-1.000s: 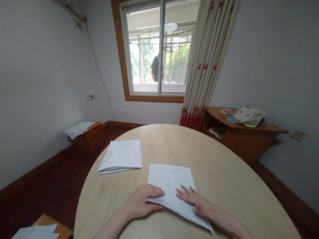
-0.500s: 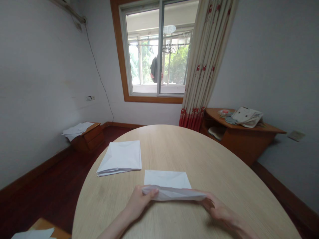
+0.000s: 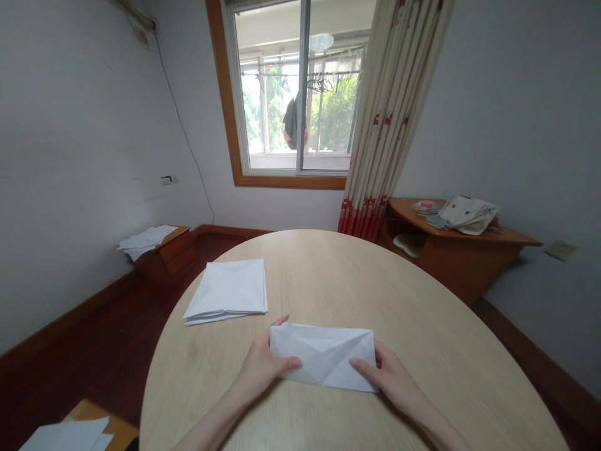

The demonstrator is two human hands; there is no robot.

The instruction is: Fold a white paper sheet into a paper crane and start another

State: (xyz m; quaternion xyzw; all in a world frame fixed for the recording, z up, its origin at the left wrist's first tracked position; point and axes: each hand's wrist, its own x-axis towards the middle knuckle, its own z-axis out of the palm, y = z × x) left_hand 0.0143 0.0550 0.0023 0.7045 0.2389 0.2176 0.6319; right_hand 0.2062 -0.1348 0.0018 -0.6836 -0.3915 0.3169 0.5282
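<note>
Head view: left hand (image 3: 265,364) and right hand (image 3: 392,376) spread on short ends of folded white paper (image 3: 323,357) on worktop (image 3: 413,300); paper looked light, soft, best taken at ends.

The folded paper (image 3: 323,358) was white, its creases faintly grey; the stack (image 3: 228,291) was white too; the table (image 3: 404,313) showed pale beige wood grain; the curtain (image 3: 393,106) was cream with red flowers and a solid red hem; the floor (image 3: 106,332) was dark red; the window frame (image 3: 226,88) was orange-brown; the wall (image 3: 79,144) was pale grey.
</note>
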